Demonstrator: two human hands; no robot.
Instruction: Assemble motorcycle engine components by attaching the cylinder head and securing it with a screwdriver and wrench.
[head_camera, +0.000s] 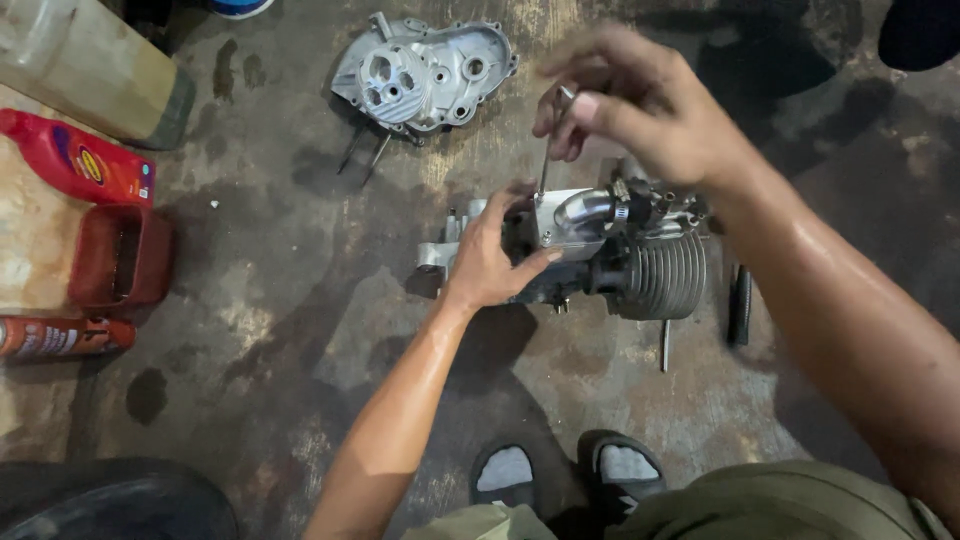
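Metal engine (640, 265) under left hand (490, 260); right fingers (585, 105) pinch tool (548, 150).

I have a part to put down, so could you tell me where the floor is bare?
Bare floor lies between the red tub and the engine. It is crowded right of the engine, with loose rods.
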